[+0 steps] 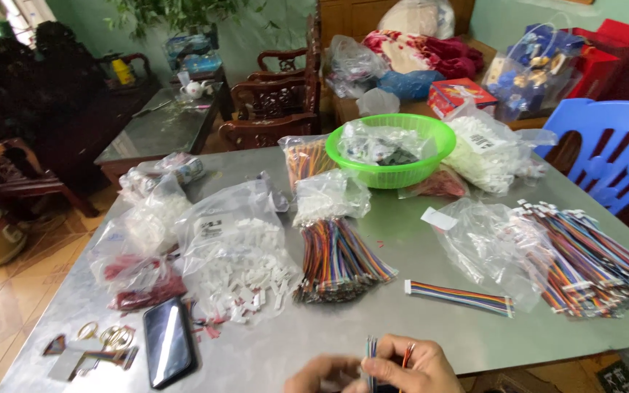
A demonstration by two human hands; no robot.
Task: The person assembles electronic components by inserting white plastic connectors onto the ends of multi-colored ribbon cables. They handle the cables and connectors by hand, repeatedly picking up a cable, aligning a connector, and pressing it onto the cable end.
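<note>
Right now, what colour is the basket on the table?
Bright green: the basket shows clearly in the head view, holding clear bags.

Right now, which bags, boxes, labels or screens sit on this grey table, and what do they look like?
Clear plastic bag of small white connectors: centre-left, crumpled, with a white label.
Clear plastic bag of rainbow wire bundles: right side, open.
Black smartphone: front left, flat, screen dark.
Red cardboard box: behind the green plastic basket.
White paper label: loose, right of centre.
</note>
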